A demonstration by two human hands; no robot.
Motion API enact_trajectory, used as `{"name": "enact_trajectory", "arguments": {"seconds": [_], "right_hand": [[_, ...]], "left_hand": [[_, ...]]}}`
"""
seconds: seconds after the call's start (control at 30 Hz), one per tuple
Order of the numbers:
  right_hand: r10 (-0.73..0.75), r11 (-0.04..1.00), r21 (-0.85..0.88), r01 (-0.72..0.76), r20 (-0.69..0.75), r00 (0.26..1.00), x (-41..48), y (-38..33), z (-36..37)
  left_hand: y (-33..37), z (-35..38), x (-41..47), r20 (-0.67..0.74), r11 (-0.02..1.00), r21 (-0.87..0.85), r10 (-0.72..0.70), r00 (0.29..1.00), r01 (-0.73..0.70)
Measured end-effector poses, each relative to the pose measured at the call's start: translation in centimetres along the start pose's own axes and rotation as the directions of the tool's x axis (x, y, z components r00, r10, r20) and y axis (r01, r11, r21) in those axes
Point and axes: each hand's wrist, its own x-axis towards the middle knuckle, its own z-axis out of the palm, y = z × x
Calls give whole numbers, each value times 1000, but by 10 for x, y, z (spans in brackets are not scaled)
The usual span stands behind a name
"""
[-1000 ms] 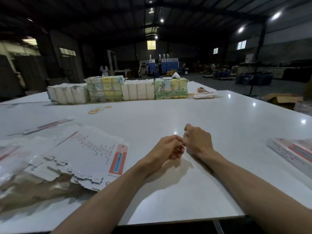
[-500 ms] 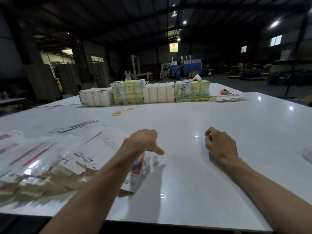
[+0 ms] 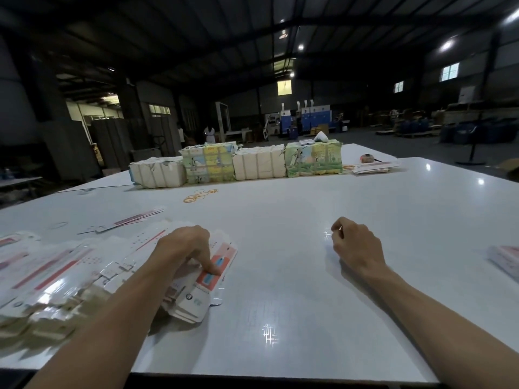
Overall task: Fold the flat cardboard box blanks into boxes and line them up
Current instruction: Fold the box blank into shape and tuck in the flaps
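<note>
A spread pile of flat white box blanks (image 3: 70, 279) with red stripes lies on the white table (image 3: 295, 290) at the near left. My left hand (image 3: 185, 245) rests on the top blank (image 3: 224, 255), its index fingertip pressing the red and blue patch near the blank's right end. My right hand (image 3: 355, 245) sits on the bare table to the right, apart from the pile, fingers curled in with nothing visible in them. A single loose blank (image 3: 132, 220) lies beyond the pile.
Wrapped bundles (image 3: 236, 164) stand in a row across the far side of the table, with yellow rubber bands (image 3: 199, 195) in front of them. More flat blanks (image 3: 505, 258) lie at the right edge, and papers (image 3: 370, 167) at the far right.
My hands, together at the table's middle a second ago, have parted. My left hand moved left and came down onto the top blank; my right hand stayed curled on the table.
</note>
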Motion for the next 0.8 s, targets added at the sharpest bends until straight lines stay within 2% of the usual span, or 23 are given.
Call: {"name": "enact_trajectory", "arguments": {"seconds": [0.13, 0.27, 0.37, 0.47, 0.53, 0.6, 0.67, 0.73, 0.8], "right_hand": [[-15, 1000, 3, 15, 31, 999, 1, 0, 0], [-17, 1000, 22, 16, 64, 998, 1, -2, 0], [-15, 999, 52, 13, 37, 999, 1, -2, 0], [-68, 970, 230, 79, -55, 996, 2, -5, -1], [-85, 874, 475, 100, -53, 995, 2, -9, -4], [-95, 772, 631, 69, 7, 995, 2, -13, -6], [-98, 765, 642, 50, 39, 994, 2, -15, -6], [-79, 752, 659, 17, 64, 995, 2, -16, -6], [-91, 741, 671, 17, 76, 993, 1, -15, -4]], "left_hand": [[8, -8, 6, -17, 967, -235, 102, 995, -103], [28, -10, 9, -126, 909, -363, 172, 977, -207], [51, -11, 9, -249, 807, -483, 245, 937, -340], [86, -3, 6, -270, 613, -655, 357, 894, -442], [110, 7, 6, -247, 486, -748, 428, 870, -452], [130, 21, 7, -262, 374, -814, 445, 856, -444], [145, 38, 6, -272, 236, -884, 442, 855, -403], [155, 56, 2, -240, 39, -955, 484, 842, -295], [157, 70, -1, -190, -82, -981, 552, 812, -174]]}}
